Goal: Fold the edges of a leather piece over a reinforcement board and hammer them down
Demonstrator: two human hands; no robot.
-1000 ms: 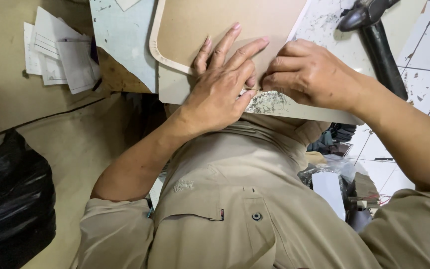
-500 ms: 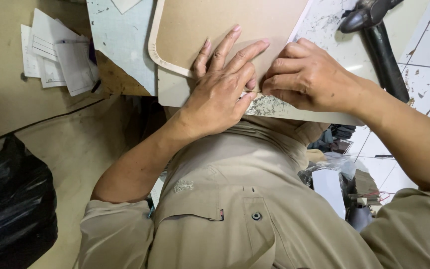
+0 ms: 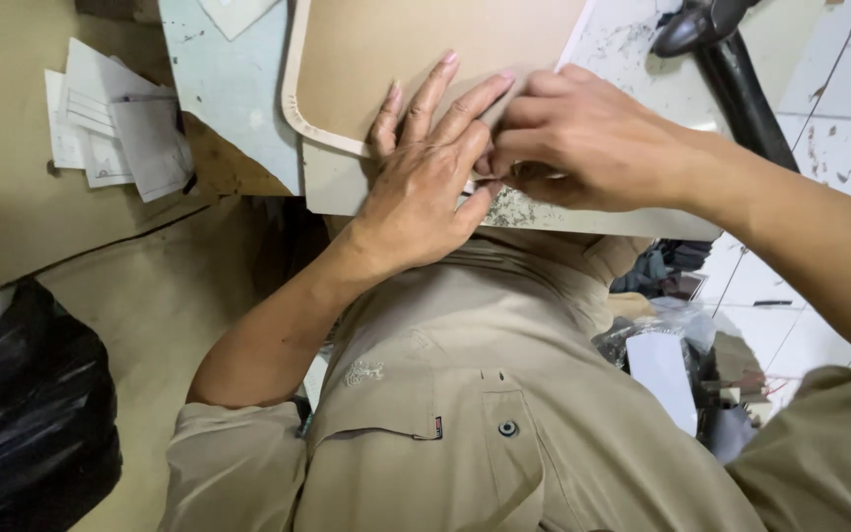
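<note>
Two hands at work on one tan sheet (image 3: 396,49), at 12 o'clock in the view, flat on the desk (image 3: 229,89).

Left hand (image 3: 425,187): palm down, fingers spread apart and pointing to 1 o'clock, pressed flat on the near edge of the sheet. Nothing gripped.

Right hand (image 3: 583,143): just beside the left, at its 3 o'clock, touching it at the fingertips. Fingers curled together in a tight pinch over the same edge; something thin and pale possibly between them, too small to identify.

Sheet position: rounded corner at 9 o'clock of the left hand, bordered by a raised pale rim. Speckled white desk surface exposed at 5 o'clock of the right hand.

Change over the last second: almost none. Left hand spread as before on the same spot; right hand moved slightly closer, knuckles now against the left fingertips. Sheet not shifted. Judged as fine, stationary work at one point on the edge, hold-down unbroken.

Surroundings: papers (image 3: 110,128) at 10 o'clock, well apart from the hands. Black tool (image 3: 721,49) at 2 o'clock, untouched. Black bag (image 3: 22,424) at 8 o'clock on the floor. Khaki shirt (image 3: 465,394) filling 6 o'clock.
</note>
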